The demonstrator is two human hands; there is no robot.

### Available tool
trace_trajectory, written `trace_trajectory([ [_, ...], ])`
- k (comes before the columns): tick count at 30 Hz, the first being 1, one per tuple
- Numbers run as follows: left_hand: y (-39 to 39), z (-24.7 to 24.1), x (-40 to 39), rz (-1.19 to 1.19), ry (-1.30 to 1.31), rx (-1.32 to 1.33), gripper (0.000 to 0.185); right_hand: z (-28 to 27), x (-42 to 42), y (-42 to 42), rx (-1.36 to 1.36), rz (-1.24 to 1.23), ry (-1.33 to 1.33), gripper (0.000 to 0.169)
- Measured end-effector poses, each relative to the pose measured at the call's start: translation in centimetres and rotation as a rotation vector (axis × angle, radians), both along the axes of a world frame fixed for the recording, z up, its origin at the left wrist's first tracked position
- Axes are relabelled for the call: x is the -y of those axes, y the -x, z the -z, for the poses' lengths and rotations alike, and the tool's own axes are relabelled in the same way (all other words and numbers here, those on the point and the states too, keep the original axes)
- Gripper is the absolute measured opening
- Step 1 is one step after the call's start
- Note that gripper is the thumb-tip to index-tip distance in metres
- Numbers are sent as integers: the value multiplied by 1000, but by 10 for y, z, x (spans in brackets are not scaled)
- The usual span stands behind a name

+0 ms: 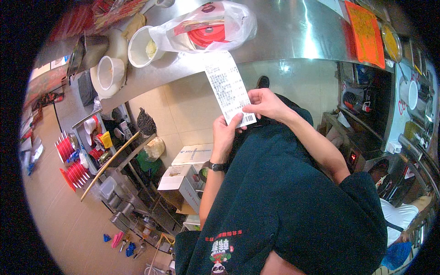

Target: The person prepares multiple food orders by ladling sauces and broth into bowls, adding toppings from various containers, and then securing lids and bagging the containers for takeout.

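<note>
A long white printed paper slip (225, 86), covered in lines of writing with a barcode at its lower end, is held in front of my body. My left hand (225, 132) pinches its lower left corner with the thumb on top; a dark watch is on that wrist. At the lower right edge, my right hand (266, 103) also grips the slip, its thumb over the print. Just beyond the slip's far end, a translucent plastic bag (240, 24) on the counter holds a container with a red lid (208, 34) and what look like wrapped chopsticks.
The stainless steel counter (285, 31) curves across the top. White tubs (137, 48) stand at its left, an orange tray (366, 37) at its right. Below left are cardboard boxes (177, 177) and a rack of red spools (65, 149). Another person's white shirt (398, 220) shows at lower right.
</note>
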State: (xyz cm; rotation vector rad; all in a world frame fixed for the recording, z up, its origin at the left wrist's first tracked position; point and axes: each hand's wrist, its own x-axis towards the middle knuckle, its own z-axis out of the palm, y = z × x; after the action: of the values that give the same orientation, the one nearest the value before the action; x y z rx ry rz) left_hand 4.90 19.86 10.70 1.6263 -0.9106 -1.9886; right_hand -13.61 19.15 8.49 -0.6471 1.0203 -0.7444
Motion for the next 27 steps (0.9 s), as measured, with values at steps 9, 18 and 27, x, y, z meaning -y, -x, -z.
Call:
trace_trajectory([
  [9, -3, 9, 2, -155, -100, -177, 28, 2, 17, 40, -205, 399, -26, 23],
  [18, -52, 66, 74, 274, 368, 623, 70, -32, 133, 10, -1085, 400, 718, 38],
  [27, -7, -13, 248, 203, 1169, 928, 69, -11, 155, 35, -1411, 75, 221, 58],
])
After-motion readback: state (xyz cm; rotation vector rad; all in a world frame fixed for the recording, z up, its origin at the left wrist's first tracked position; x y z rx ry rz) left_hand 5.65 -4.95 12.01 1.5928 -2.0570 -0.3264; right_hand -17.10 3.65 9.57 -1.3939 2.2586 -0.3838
